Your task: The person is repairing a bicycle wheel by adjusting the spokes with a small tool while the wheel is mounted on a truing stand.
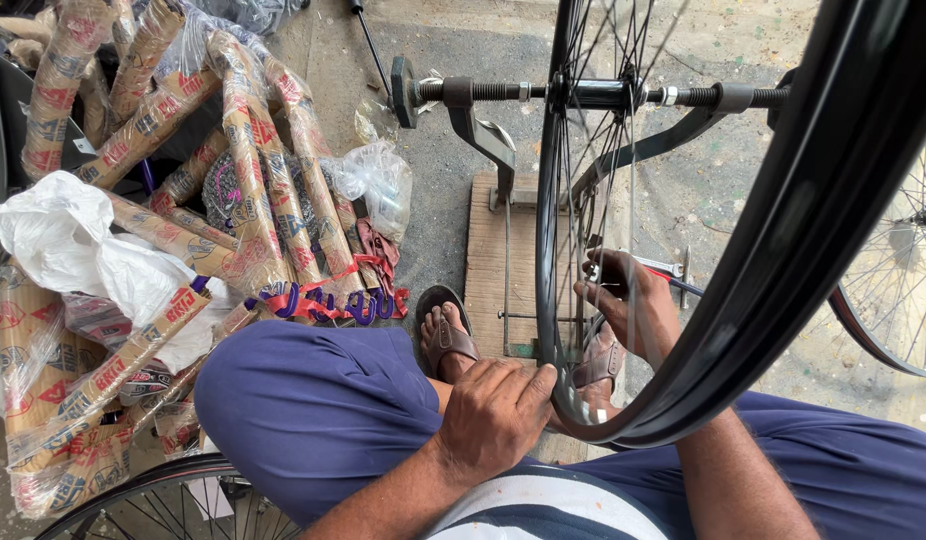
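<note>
Concrete floor (453, 160), wooden board (483, 260) under truing stand (483, 125), wrapped frames (243, 170) leftward.

Glossy black metal rim (783, 250) with thin shiny wire spokes (593, 200), matt metal stand (483, 125) on a rough wooden board (486, 260), paper-wrapped bundles (253, 170) under crinkled clear plastic.

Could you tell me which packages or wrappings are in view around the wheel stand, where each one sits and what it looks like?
Paper-wrapped bundles: heaped on the left, long curved shapes in tan paper printed red and blue, under clear film.
White plastic bag: crumpled, lying on the heap at far left.
Clear plastic bag: bunched on the ground between the heap and the black wheel stand.
No screens or signs show.
</note>
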